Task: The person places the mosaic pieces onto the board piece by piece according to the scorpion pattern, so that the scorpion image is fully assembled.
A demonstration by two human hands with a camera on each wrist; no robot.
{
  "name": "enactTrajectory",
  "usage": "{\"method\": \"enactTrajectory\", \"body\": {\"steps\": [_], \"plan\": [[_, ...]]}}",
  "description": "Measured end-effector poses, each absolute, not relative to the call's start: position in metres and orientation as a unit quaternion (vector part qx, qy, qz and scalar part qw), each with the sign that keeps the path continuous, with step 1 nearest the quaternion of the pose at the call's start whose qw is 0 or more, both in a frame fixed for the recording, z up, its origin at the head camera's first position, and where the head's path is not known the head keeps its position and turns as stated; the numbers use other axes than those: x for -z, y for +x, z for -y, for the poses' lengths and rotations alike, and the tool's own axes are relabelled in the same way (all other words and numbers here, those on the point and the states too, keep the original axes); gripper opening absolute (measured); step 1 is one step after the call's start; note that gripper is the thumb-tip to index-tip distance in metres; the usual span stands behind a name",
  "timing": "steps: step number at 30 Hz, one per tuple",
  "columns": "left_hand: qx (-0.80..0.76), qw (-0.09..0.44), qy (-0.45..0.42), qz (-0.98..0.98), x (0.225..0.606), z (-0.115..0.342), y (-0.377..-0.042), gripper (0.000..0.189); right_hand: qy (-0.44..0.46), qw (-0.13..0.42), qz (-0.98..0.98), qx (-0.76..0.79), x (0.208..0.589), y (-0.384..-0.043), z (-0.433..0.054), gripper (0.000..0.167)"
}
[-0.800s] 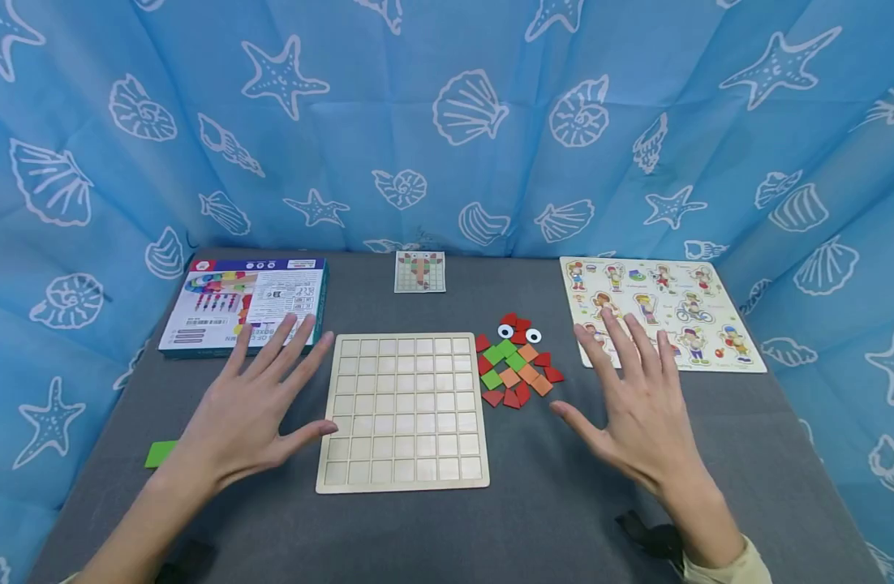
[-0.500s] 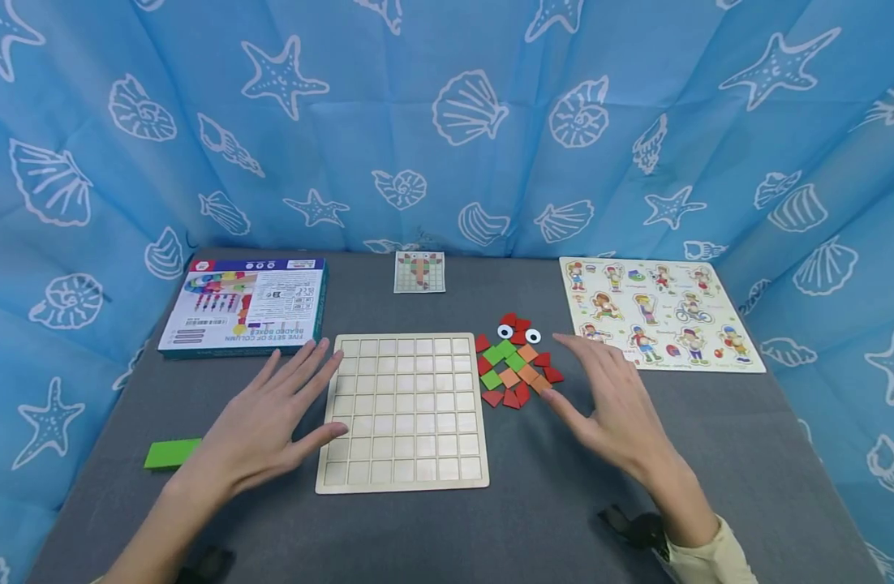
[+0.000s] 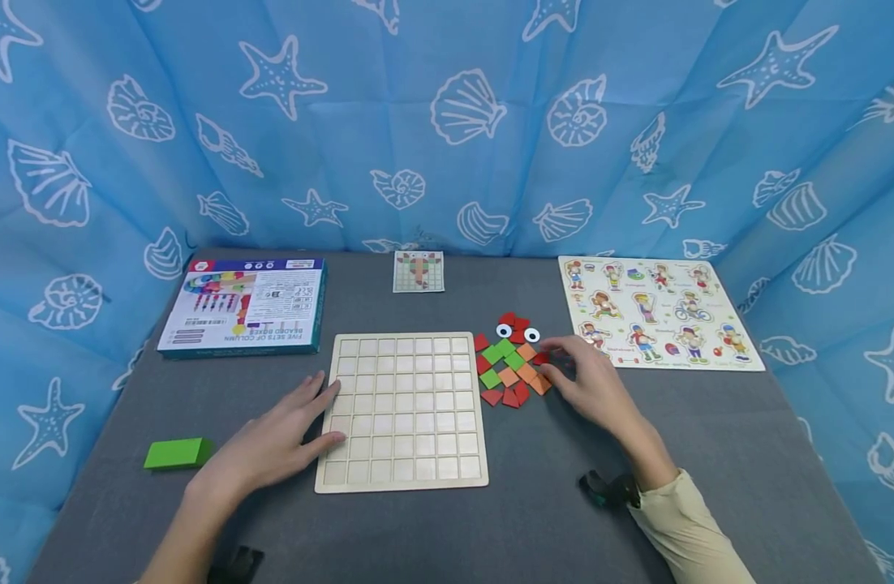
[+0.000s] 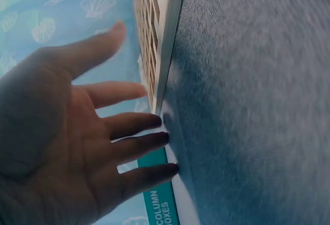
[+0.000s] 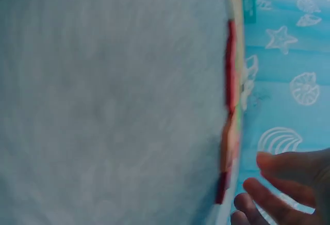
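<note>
Two hands work over our grey felt-covered table (image 3: 447, 527), which fills the lower half of the head view in front of a blue curtain printed with white shells and starfish (image 3: 447, 122). Left of centre lies the pale wooden grid board with square cells (image 3: 403, 410), flat on the table. At upper right of the tabletop sits a cream peg puzzle board with cartoon children (image 3: 659, 312); at upper left, a flat teal-edged cardboard box with coloured beads printed on it (image 3: 246, 304). Our left hand (image 3: 275, 446) lies with fingers straight and relaxed, holding nothing, its fingertips touching the board's left edge; the left wrist view shows the same. Our right hand (image 3: 589, 385) reaches the right side of the cluster of red, orange and green wooden tiles with two white eye pieces (image 3: 513, 365), just right of the board; its fingers are bent toward a red tile, though we cannot tell whether they pinch it. A small square pattern card (image 3: 419, 271) lies at top centre, and a green wooden block (image 3: 175, 453) at lower left.
</note>
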State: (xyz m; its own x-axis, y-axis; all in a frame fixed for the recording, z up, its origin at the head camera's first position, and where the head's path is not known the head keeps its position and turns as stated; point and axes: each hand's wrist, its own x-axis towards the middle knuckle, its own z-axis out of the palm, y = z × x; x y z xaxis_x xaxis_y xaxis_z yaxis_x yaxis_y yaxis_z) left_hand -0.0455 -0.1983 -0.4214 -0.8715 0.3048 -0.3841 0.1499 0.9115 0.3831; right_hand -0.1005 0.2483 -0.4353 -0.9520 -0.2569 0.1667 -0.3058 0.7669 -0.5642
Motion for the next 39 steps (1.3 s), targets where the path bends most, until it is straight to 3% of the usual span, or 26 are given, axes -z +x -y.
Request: {"method": "enactTrajectory", "body": {"steps": [19,32,39], "plan": [[-0.267,0.241,0.139,-0.922,0.429,0.213,-0.051,0.091,0.114,-0.064,0.950,-0.284,0.433,-0.137,-0.257,0.017],[-0.276,0.241,0.141,-0.920,0.431,0.213,-0.051,0.094,0.150,-0.036,0.925,-0.348,0.428,-0.126,-0.250,0.014],[-0.278,0.238,0.137,-0.921,0.431,0.212,-0.051,0.094,0.181,-0.065,0.898,-0.395,0.423,-0.120,-0.221,0.015]]}}
